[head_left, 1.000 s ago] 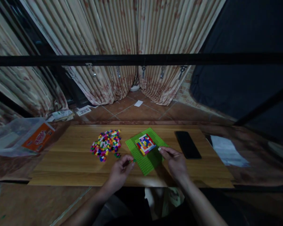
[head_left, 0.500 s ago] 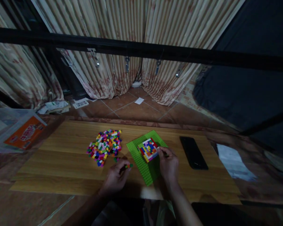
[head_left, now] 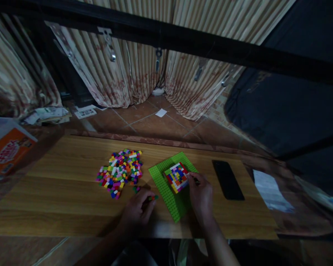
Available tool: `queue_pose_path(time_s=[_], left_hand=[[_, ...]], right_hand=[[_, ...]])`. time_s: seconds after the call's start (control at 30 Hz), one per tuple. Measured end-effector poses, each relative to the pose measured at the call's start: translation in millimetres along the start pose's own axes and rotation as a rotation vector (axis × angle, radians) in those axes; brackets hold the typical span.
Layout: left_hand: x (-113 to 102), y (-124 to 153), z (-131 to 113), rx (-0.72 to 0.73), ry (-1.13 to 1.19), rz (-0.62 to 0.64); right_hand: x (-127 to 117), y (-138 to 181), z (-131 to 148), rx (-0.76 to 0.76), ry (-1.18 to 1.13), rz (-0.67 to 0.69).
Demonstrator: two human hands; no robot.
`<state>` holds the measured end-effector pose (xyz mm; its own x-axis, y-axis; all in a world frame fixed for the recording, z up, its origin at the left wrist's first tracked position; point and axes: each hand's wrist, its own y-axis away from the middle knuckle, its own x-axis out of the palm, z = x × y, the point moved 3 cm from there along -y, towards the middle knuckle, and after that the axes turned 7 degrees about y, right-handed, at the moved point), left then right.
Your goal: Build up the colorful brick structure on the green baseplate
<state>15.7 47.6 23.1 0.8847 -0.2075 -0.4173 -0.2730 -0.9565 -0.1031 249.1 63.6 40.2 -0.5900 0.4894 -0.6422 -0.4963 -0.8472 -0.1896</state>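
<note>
On the wooden table lies a green studded baseplate (head_left: 170,201), turned at an angle. A square block built of many-coloured toy bricks (head_left: 177,177) stands on it. My right hand (head_left: 201,194) is at the block's right side, fingertips pinched against its edge; whether a small brick is between them is hidden. Left of the baseplate, my left hand (head_left: 137,208) is closed, with small green and orange toy bricks (head_left: 153,198) between thumb and finger. Beyond that hand spreads a loose pile of coloured bricks (head_left: 120,170), with a few strays near my fingers.
A black phone (head_left: 228,180) lies on the wooden table (head_left: 58,184) to the right. White paper (head_left: 272,190) is past the table's right end. A clear tub with an orange label (head_left: 9,149) stands at the left. A dark metal bar (head_left: 183,35) crosses above, before striped curtains.
The camera view has tilted and shifted slightly. Both hands keep nearly the same places: the right at the block's edge, the left holding its small bricks.
</note>
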Motion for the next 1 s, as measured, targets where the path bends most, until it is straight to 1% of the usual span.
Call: queue_pose_path(time_s=[0.13, 0.27, 0.4, 0.7, 0.83, 0.9, 1.0], left_hand=[[-0.2, -0.5, -1.3, -0.012, 0.012, -0.008], [-0.1, -0.9, -2.3, -0.022, 0.018, 0.0], [0.7, -0.9, -1.3, -0.01, 0.013, -0.001], [-0.5, -0.9, 0.9, 0.007, 0.005, -0.022], [-2.3, -0.1, 3.5, 0.026, 0.044, -0.035], [-3.2, 0.2, 4.4, 0.02, 0.073, -0.047], [-4.5, 0.2, 4.2, 0.007, 0.125, -0.067]], right_hand=[[-2.5, -4.3, 3.2, -0.011, 0.068, 0.028], [-5.2, -10.8, 7.9, -0.036, 0.091, 0.067], [-6.4, -13.6, 9.8, -0.054, 0.105, 0.075], [0.4, -7.9, 5.9, -0.035, 0.066, 0.045], [0.4, -6.6, -2.4, -0.015, 0.012, 0.075], [-2.8, -1.3, -3.8, -0.016, 0.007, 0.049], [-9.1, 16.5, 4.9, -0.065, 0.034, -0.081]])
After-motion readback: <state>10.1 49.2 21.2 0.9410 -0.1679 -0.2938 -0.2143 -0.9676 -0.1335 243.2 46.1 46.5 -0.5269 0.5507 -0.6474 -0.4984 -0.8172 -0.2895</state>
